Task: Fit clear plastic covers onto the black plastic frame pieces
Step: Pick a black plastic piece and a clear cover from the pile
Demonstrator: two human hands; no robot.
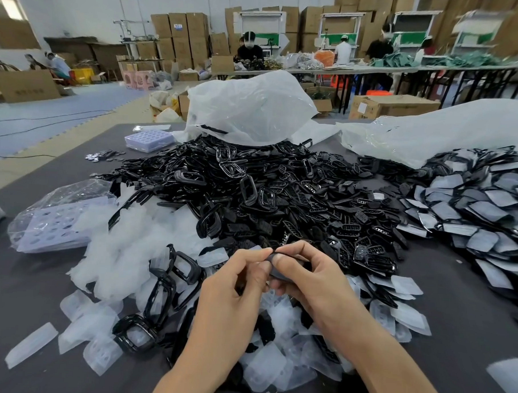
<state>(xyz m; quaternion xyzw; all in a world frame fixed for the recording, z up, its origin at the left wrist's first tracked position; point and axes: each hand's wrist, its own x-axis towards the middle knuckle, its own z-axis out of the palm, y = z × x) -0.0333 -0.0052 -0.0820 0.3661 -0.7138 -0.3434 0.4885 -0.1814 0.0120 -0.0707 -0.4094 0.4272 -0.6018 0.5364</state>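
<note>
Nearest, above the near edge of the grey surface [25, 290]: left grip [236, 284] and right grip [304, 275] meeting fingertip to fingertip, both closed around one black frame piece [279, 276], thumbs and forefingers pinching its top edge. Hard to tell whether a cover already sits on it.

Directly beneath and around the wrists: loose clear covers [274, 366] heaped on the surface, with a single cover [31, 345] lying apart at near left and another [508, 381] at near right. Just left of the left grip: a few large black rims [159, 284], tangled among the covers.

Further in, at left: a clear bag of lavender trays [58, 217], touching a drift of white covers. At centre: a broad mound of black frame pieces [281, 191], spreading across the middle of the surface. At right: a pile of covered pieces [473, 211], overlapping like scales.

Beyond the mound: a lavender tray [149, 139] at far left, a scatter of small shiny bits [105, 155] near it, and two crumpled white plastic bags, one at centre [249, 106] and one at far right [447, 133].

Farthest back: stacked cardboard boxes [181, 35] against the wall, and seated people [249, 50] working at a long table [405, 70].
</note>
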